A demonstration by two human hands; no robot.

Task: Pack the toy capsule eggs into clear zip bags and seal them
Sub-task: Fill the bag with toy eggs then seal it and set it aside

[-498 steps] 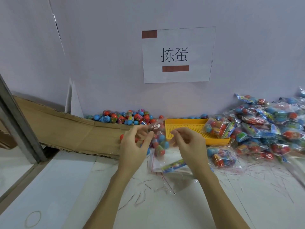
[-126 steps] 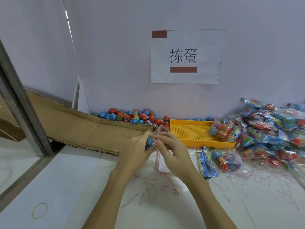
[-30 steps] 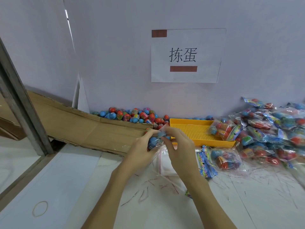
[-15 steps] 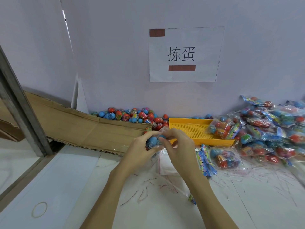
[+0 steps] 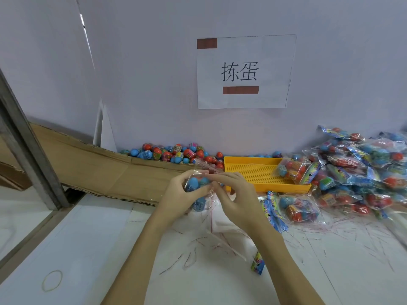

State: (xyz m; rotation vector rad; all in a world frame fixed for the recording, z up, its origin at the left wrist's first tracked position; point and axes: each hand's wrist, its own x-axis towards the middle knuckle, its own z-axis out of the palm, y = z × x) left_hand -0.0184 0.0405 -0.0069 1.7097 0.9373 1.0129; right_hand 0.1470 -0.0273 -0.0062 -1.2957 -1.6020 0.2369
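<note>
At the centre of the frame both hands hold a clear zip bag point(image 5: 199, 190) above the white table point(image 5: 92, 249). The left hand point(image 5: 179, 198) curls around the bag's side, thumb and fingers pinching it over blue capsule eggs point(image 5: 193, 183). The right hand point(image 5: 236, 198) pinches the bag's upper edge, fingertips point(image 5: 212, 176) pressed together. The bag hangs with its long axis roughly upright, mouth pointing to the upper right. Loose eggs point(image 5: 176, 153) pile along the wall behind; a yellow tray point(image 5: 253, 172) and filled bags point(image 5: 361, 168) lie to the right.
</note>
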